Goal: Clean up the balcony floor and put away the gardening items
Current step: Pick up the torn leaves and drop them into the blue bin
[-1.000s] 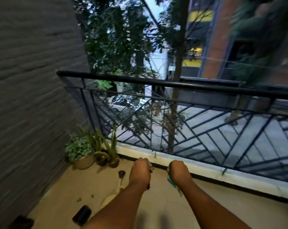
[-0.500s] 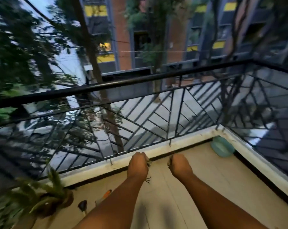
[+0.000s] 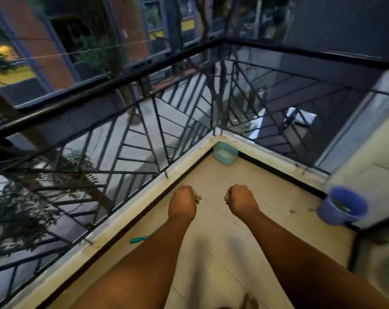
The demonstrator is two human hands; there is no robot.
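Both my arms reach forward over the beige balcony floor (image 3: 251,237). My left hand (image 3: 182,204) is curled into a fist around a clump of dry leaves and twigs (image 3: 197,198), bits of which stick out at its right side. My right hand (image 3: 239,200) is also fisted; a small bit of plant debris shows at its left edge. A teal-handled tool (image 3: 138,239) lies on the floor by the left curb, beside my left forearm. A blue bucket (image 3: 342,205) with green scraps inside stands at the right by the wall.
A teal basin (image 3: 225,153) sits in the far corner where the two black railings (image 3: 113,90) meet. A white curb (image 3: 149,197) runs under the railings. A pale wall (image 3: 376,157) rises on the right. Small debris specks (image 3: 292,211) lie near the bucket.
The view has swung right: the potted plants and dark tools at the left have left the frame, and the corner basin and blue bucket have come in. Both fists stay closed.
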